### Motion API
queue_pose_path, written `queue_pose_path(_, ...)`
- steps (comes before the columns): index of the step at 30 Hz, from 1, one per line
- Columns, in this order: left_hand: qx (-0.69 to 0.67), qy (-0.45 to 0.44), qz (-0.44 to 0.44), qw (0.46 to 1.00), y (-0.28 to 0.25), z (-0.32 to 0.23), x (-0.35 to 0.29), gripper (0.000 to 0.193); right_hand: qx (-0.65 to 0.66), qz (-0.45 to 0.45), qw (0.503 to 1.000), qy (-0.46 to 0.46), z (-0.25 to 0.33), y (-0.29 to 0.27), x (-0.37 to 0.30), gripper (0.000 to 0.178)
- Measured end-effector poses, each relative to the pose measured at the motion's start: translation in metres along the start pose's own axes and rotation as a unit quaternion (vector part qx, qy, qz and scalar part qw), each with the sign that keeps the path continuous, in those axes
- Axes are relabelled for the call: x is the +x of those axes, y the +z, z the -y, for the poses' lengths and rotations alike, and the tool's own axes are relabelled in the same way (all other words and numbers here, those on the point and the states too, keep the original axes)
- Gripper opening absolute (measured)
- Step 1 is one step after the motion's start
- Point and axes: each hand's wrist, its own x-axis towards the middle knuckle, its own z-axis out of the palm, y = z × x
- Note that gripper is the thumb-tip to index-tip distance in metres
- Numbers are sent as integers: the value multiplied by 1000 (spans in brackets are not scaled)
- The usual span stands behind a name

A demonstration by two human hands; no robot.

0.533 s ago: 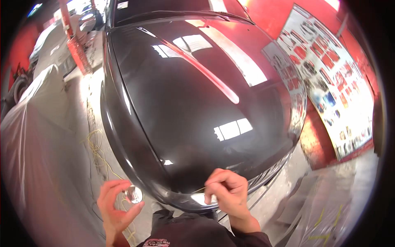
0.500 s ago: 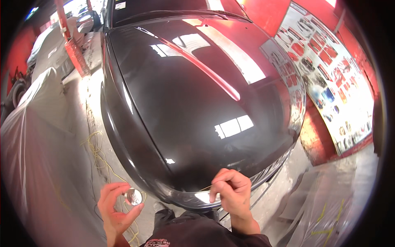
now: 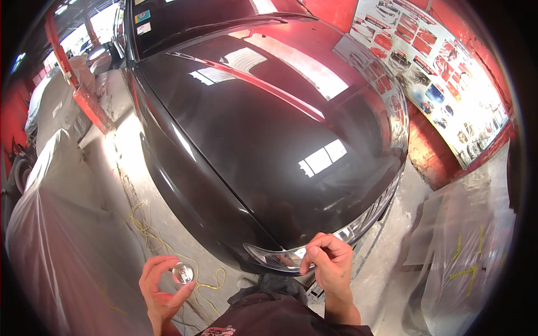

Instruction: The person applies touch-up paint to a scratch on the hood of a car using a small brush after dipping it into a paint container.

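My left hand (image 3: 159, 291) is curled around the edge of a small, round, shiny silver piece (image 3: 183, 273), held between thumb and fingers above the floor beside the car. Its exact kind is too small to tell. My right hand (image 3: 332, 267) is closed in a pinch, thumb against the bent fingers, just in front of the car's headlight (image 3: 268, 256). Whatever the pinch may hold does not show. Beyond both hands stretches the glossy black hood (image 3: 241, 151) of the car, mirroring windows and red walls.
A yellow cord (image 3: 147, 227) lies loosely on the floor to the left. Plastic sheeting (image 3: 67, 235) drapes something at far left, near a red post (image 3: 92, 109). More sheeting (image 3: 465, 246) hangs at the right, below a picture board (image 3: 431, 73) on the red wall.
My view has shifted, bringing more of the headlight and windshield into sight. Both hands keep their grips and appear slightly farther right in the picture.
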Motion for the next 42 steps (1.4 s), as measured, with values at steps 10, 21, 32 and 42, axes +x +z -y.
queue_pose_path(10,29,-1,12,999,28,-11,62,46,25,-2,1000,16,-10,-31,55,9)
queue_pose_path(21,30,29,51,998,46,27,141,48,4,-65,998,5,-21,-24,114,5)
queue_pose_path(32,1,129,92,987,54,73,256,51,16,-138,990,-19,-22,-1,138,8)
queue_pose_path(42,-24,113,72,991,72,71,255,53,-73,-109,990,-47,35,0,269,14)
